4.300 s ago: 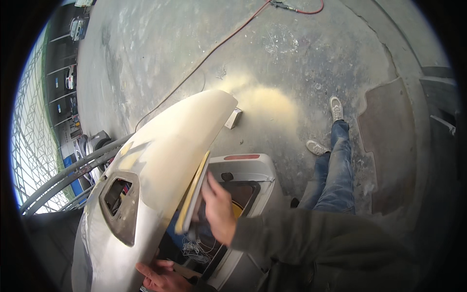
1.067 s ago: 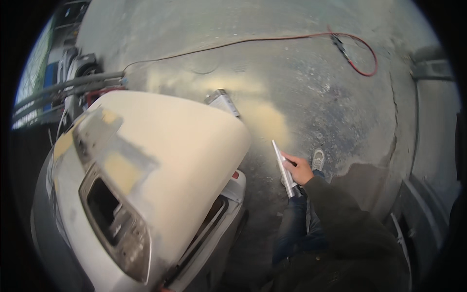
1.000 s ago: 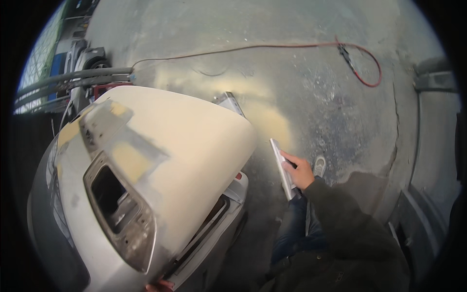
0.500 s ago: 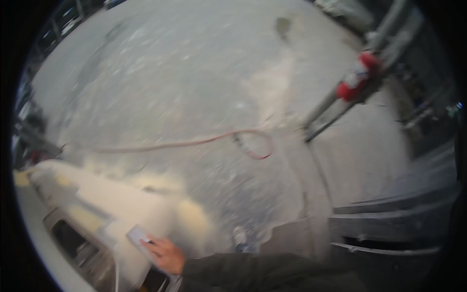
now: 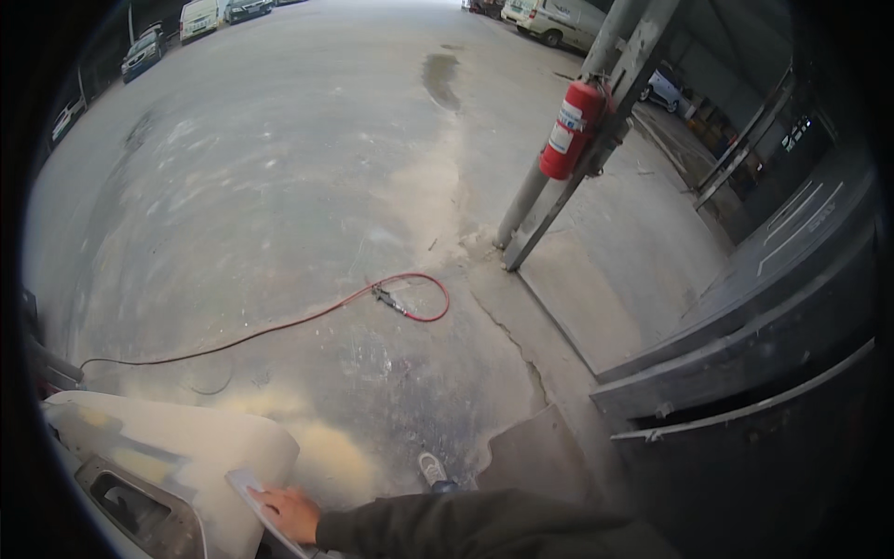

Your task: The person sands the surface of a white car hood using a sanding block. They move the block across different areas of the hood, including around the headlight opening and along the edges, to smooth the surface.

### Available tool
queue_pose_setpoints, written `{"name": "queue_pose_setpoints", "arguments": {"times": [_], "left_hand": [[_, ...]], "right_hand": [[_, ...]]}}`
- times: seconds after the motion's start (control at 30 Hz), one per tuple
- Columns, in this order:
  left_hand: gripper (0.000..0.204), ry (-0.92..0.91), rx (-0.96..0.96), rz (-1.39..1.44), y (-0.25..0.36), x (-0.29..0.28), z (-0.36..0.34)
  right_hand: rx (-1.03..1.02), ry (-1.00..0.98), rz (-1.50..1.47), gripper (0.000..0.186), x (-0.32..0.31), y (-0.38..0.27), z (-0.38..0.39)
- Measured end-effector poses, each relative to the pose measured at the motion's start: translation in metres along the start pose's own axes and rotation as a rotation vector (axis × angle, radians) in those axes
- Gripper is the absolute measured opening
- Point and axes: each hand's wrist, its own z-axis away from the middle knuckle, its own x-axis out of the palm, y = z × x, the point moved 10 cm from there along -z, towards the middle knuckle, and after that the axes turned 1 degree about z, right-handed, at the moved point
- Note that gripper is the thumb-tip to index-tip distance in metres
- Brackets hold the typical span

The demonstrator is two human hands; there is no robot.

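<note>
My right hand (image 5: 291, 515) reaches in from the lower right in a dark sleeve (image 5: 466, 522). Its fingers lie on a long, flat, pale grey sanding block (image 5: 242, 479), gripping it against the rounded edge of a beige vehicle body panel (image 5: 205, 433). Yellow and grey patches mark the panel's surface. To the left of the block, a framed recess (image 5: 130, 501) opens in the bodywork. My left hand is out of view.
A red air hose (image 5: 279, 328) with a blow gun (image 5: 386, 300) lies looped on the dusty concrete floor. A fire extinguisher (image 5: 570, 130) hangs on a metal post (image 5: 535, 219). My shoe (image 5: 431, 467) stands beside the panel. Dark ribbed panels (image 5: 736, 373) line the right; parked vehicles (image 5: 200, 17) stand far off.
The view has tilted up and swung right, so the post and hose appear further left and distant vehicles show. My right hand keeps its grip on the sanding block at the panel.
</note>
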Motion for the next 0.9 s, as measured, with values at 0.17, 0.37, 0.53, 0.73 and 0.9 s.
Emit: {"name": "queue_pose_setpoints", "arguments": {"times": [0.17,0.37,0.53,0.73,0.9], "left_hand": [[0.063,0.021,0.140,-0.207,0.035,-0.017,0.006],[0.052,-0.083,0.096,0.106,0.026,0.015,-0.003],[0.053,0.030,0.092,0.140,0.031,0.000,0.004],[0.043,-0.150,0.156,0.028,0.036,0.005,0.005],[0.050,-0.161,0.213,0.080,0.041,0.024,-0.002]], "right_hand": [[-0.716,0.346,0.122,0.044,-0.003,-0.124,0.088],[-0.092,0.281,0.028,0.040,-0.055,0.031,0.033],[-0.228,0.224,-0.065,0.042,-0.021,-0.065,0.076],[-0.220,0.253,-0.086,0.038,-0.031,-0.053,0.073],[-0.149,0.354,-0.163,0.039,-0.045,-0.012,0.070]]}}
